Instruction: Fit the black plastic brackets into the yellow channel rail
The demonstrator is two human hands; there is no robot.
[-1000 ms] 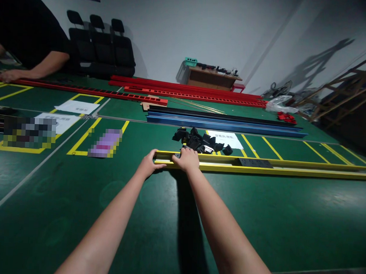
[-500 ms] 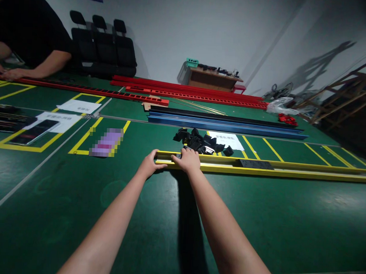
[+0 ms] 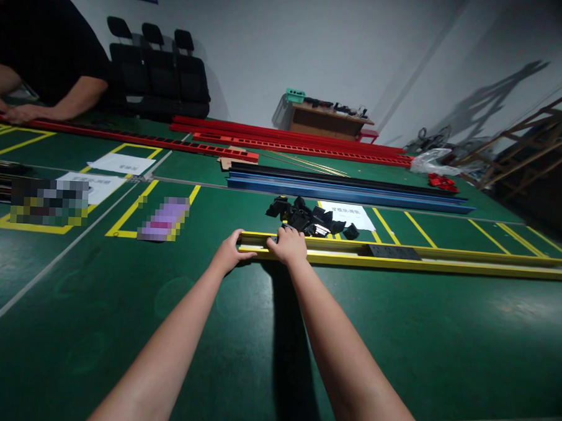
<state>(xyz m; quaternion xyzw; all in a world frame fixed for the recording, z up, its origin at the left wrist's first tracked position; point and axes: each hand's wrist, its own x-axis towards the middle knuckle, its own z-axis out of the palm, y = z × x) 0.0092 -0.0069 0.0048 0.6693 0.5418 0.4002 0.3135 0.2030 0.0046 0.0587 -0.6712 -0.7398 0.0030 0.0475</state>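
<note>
"One hand first: how is the left hand (image 3: pixel 227 254) set?"

"Clamped on the left end of the yellow rail (image 3: pixel 344 260), thumb along the near wall, fingers at the far wall."

"And the right hand (image 3: pixel 292 246)?"

"Just to its right, laid across the open channel, with the thumb at a small dark piece (image 3: pixel 273 239). Whether it grips that piece I cannot tell from where I stand."

"The rail's position?"

"Lengthwise on the green tabletop (image 3: pixel 238 339), running off to the right; a flat black block (image 3: pixel 394 252) sits in its channel, right of both hands."

"Beyond it?"

"On the far side, near the right hand, a loose heap of black parts (image 3: pixel 299 216), with a printed white sheet (image 3: pixel 350 215) to its right. Farther, blue rails (image 3: pixel 347 193); farther still, red rails (image 3: pixel 288 134)."

"Far left?"

"A co-worker (image 3: pixel 50 45) in black, leaning over a slotted red strip (image 3: pixel 176 144)."
</note>
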